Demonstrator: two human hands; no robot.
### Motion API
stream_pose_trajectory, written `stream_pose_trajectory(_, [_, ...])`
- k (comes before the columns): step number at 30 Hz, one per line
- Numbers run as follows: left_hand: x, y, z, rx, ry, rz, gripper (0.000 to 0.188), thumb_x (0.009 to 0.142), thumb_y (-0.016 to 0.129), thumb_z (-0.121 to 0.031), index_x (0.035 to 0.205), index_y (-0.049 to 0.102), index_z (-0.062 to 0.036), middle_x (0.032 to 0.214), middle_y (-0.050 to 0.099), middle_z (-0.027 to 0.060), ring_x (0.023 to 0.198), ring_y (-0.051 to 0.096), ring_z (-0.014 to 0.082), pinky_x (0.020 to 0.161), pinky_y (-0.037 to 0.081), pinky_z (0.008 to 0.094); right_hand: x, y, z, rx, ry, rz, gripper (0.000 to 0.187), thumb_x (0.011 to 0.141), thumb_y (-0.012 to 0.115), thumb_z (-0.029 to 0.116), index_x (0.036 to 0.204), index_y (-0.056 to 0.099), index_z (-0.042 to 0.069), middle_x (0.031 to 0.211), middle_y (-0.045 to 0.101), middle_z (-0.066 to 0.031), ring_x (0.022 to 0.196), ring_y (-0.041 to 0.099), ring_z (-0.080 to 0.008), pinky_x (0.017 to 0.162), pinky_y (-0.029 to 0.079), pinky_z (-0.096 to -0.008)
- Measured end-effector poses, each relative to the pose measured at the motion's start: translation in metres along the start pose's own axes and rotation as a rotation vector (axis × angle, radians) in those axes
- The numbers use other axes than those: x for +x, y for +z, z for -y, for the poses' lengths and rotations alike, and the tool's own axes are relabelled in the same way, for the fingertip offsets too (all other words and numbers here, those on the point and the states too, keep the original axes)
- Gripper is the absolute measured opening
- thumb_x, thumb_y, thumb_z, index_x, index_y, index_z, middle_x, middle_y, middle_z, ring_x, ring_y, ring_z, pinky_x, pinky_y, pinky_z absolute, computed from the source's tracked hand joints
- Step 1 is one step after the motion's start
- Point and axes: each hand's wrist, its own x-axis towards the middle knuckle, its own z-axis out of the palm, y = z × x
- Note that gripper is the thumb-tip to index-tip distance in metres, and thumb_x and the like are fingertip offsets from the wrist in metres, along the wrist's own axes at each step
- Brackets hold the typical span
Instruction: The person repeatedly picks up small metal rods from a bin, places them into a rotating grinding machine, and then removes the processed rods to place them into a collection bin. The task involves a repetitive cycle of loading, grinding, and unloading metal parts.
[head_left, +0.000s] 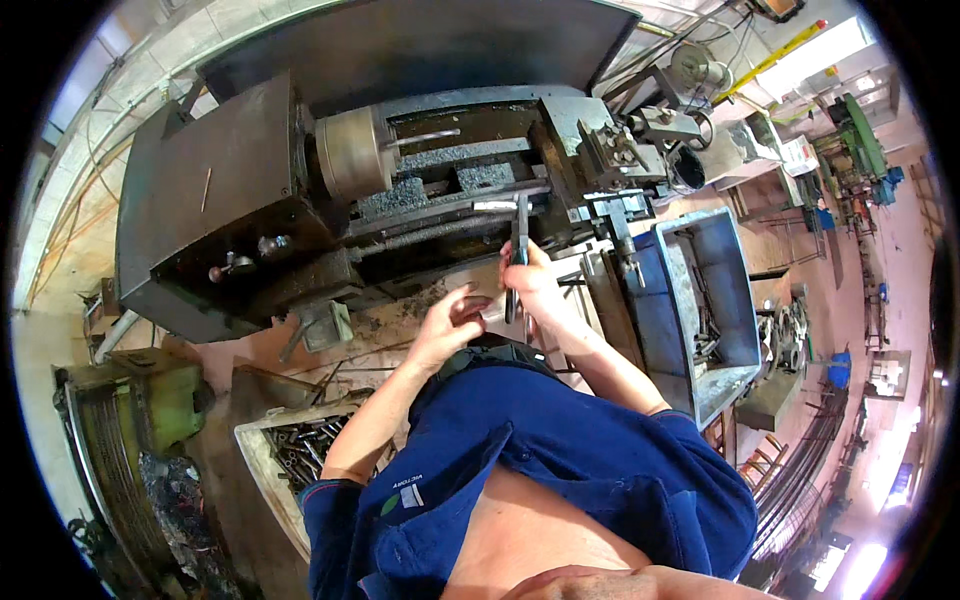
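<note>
My right hand (534,285) is closed round a long, flat, dark tool (518,238) that looks like a caliper. It stands nearly upright in the picture, its far end over the front of the lathe bed. My left hand (447,328) hovers just left of it, in front of my waist. Its fingers are loosely curled with the thumb apart, and I see nothing held in them. Beyond both hands is a dark metal lathe (210,190). Its round chuck (352,152) carries a thin metal rod (430,136) pointing right.
Metal chips (395,197) lie along the lathe bed. The tool post (612,150) and a handwheel (702,128) stand at the right. A blue bin (752,345) with metal pieces is beside my right arm. A pale crate (262,478) of metal parts stands lower left, near a green machine (165,400).
</note>
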Motion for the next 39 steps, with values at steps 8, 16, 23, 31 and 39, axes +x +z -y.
stream_pose_trajectory(8, [0.087, 0.031, -0.003, 0.278, 0.105, -0.045, 0.069, 0.067, 0.066, -0.008, 0.126, 0.032, 0.0027, 0.121, 0.044, 0.0107, 0.116, 0.040, 0.0177, 0.097, 0.030, 0.0295, 0.077, 0.003, 0.010, 0.018, -0.086, -0.054, 0.022, 0.063, 0.052, 0.002, 0.084, 0.046, 0.005, 0.067, 0.044, 0.0002, 0.060, 0.039, -0.0093, 0.052, 0.034, -0.0231])
stream_pose_trajectory(16, [0.133, 0.036, -0.021, 0.098, -0.129, -0.038, 0.064, 0.059, 0.062, -0.001, 0.119, 0.040, -0.0002, 0.101, 0.055, 0.0062, 0.096, 0.054, 0.0163, 0.085, 0.044, 0.0294, 0.102, -0.009, 0.035, -0.056, -0.021, 0.018, 0.032, 0.060, 0.054, 0.004, 0.091, 0.047, 0.002, 0.072, 0.044, -0.0029, 0.065, 0.041, -0.0122, 0.055, 0.037, -0.0261])
stream_pose_trajectory(23, [0.138, 0.035, -0.021, 0.017, -0.010, -0.025, 0.077, 0.060, 0.074, -0.017, 0.122, 0.035, 0.0026, 0.106, 0.054, 0.0083, 0.100, 0.052, 0.0179, 0.089, 0.041, 0.0306, 0.117, -0.012, 0.039, -0.175, -0.007, 0.031, 0.035, 0.060, 0.057, 0.006, 0.094, 0.048, -0.001, 0.072, 0.047, -0.0037, 0.065, 0.043, -0.0119, 0.054, 0.038, -0.0256])
stream_pose_trajectory(31, [0.125, 0.020, -0.034, -0.004, -0.005, -0.040, 0.067, 0.059, 0.075, -0.020, 0.113, 0.042, 0.0013, 0.094, 0.057, 0.0053, 0.086, 0.056, 0.0142, 0.073, 0.046, 0.0265, 0.124, 0.014, 0.039, -0.296, 0.029, 0.030, 0.028, 0.061, 0.058, 0.012, 0.083, 0.047, 0.000, 0.071, 0.049, -0.0070, 0.068, 0.048, -0.0156, 0.059, 0.041, -0.0291])
stream_pose_trajectory(39, [0.098, -0.001, -0.043, 0.063, -0.031, -0.142, 0.057, 0.059, 0.071, -0.018, 0.107, 0.046, 0.0003, 0.086, 0.057, 0.0025, 0.076, 0.056, 0.0109, 0.066, 0.046, 0.0234, 0.121, 0.050, 0.036, -0.379, 0.057, 0.116, 0.025, 0.062, 0.057, 0.015, 0.079, 0.049, -0.001, 0.070, 0.052, -0.0104, 0.069, 0.051, -0.0192, 0.062, 0.043, -0.0317])
